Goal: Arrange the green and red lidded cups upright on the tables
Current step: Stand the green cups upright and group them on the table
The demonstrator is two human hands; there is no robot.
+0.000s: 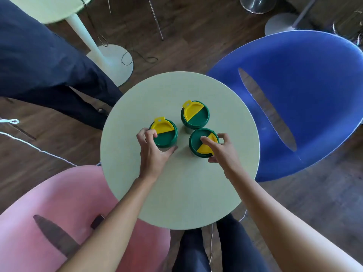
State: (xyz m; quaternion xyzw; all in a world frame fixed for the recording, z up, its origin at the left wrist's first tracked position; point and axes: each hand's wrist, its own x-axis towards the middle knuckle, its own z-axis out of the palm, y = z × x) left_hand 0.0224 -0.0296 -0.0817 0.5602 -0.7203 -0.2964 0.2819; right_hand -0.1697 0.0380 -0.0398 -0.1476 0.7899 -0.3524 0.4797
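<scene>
Three green cups with green-and-yellow lids stand upright on a round pale green table. My left hand grips the left cup around its near side. My right hand holds the right cup, with fingers over its lid and rim. The far cup stands free behind them, untouched. No red cup is in view.
A blue chair stands to the right and a pink chair at the near left. Another person's dark trouser legs are at the far left. A second pale table on a white pedestal stands behind. White cords lie on the wooden floor.
</scene>
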